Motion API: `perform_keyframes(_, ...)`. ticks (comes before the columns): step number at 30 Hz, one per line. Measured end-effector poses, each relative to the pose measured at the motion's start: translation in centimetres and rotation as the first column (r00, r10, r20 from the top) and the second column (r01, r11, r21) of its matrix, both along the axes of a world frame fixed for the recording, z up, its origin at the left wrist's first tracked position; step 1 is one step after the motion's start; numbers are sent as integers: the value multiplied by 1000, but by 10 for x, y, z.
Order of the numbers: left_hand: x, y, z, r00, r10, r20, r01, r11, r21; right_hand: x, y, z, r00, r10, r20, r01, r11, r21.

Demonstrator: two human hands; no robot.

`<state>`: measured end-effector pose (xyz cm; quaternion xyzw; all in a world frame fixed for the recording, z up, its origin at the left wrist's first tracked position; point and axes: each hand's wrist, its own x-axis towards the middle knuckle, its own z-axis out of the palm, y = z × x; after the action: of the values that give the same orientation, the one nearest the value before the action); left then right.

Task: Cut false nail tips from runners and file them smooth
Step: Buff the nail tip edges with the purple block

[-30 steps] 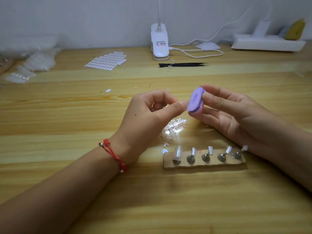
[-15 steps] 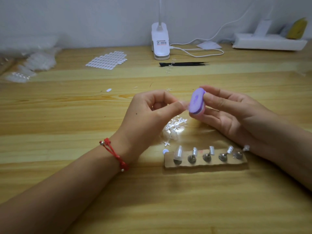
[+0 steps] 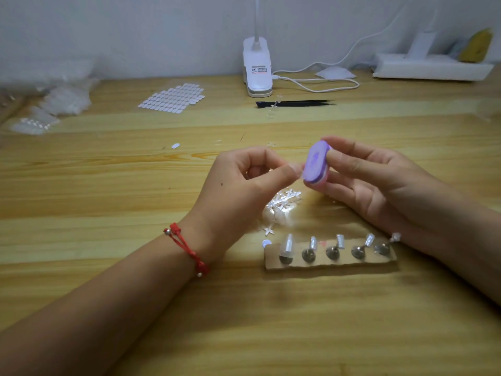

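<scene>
Head view: left hand (image 3: 238, 183) pinches a clear nail tip (image 3: 296, 169) against the purple filing block (image 3: 315, 162) gripped by the right hand (image 3: 374, 183); it looks featherlight and slippery, best pinched at its sides.

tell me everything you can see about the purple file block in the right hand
The purple file block is a small oval pad, seemingly foam, with a darker mark on its purple face and a pale layer along its lower edge. It is held above the table, stood on end and slightly tilted. The right hand grips it by its edges. The left hand pinches what looks like a clear nail tip against its face.
</scene>
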<state>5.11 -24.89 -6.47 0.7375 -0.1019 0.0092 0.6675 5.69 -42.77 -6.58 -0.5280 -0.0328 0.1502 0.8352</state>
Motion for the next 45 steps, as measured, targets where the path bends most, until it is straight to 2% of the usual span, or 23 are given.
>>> perform_keyframes(5, 2, 1, 0, 1000, 14, -3, -14, 1000, -9, -2, 3, 1, 996, 57, 63, -51, 994, -98)
perform_keyframes(8, 0, 0, 0, 1000, -13, -8, 13, 1000, -12, 0, 0, 0, 1000, 7, 6, -7, 1000, 3)
perform_keyframes(12, 2, 1, -2, 999, 51, 8, -51, 999, -18, -2, 3, 1, 997, 62, 41, -58, 995, -87)
perform_keyframes(16, 1, 0, -2, 1000, 28, -3, -28, 1000, -11, -1, 1, 2, 1000, 15, 5, -15, 1000, -18)
perform_keyframes(20, 4, 2, -3, 996, 89, 21, -89, 996, -27, -4, 5, 1, 995, 69, 73, -58, 987, -148)
perform_keyframes(24, 2, 0, -3, 999, 25, 29, -25, 1000, 1, -2, 3, 1, 998, 20, 52, -15, 997, -78)
perform_keyframes(27, 3, 2, -4, 997, 70, 24, -69, 998, -7, -3, 4, 1, 997, 52, 60, -45, 992, -117)
perform_keyframes(31, 2, 1, -3, 999, 20, 26, -20, 1000, 12, -2, 2, 0, 999, 19, 44, -15, 997, -73)
perform_keyframes(35, 2, 2, -4, 997, 69, 31, -69, 998, 6, -3, 4, 0, 995, 65, 69, -55, 988, -144)
perform_keyframes(38, 1, 1, -4, 1000, 12, 29, -12, 1000, 25, -2, 2, 0, 998, 29, 58, -23, 995, -97)
perform_keyframes(42, 2, 2, -4, 997, 61, 46, -62, 998, 21, -2, 3, 0, 995, 79, 69, -68, 988, -141)
perform_keyframes(45, 1, 1, -4, 999, 14, 37, -15, 999, 34, -1, 1, 0, 997, 51, 57, -45, 994, -100)
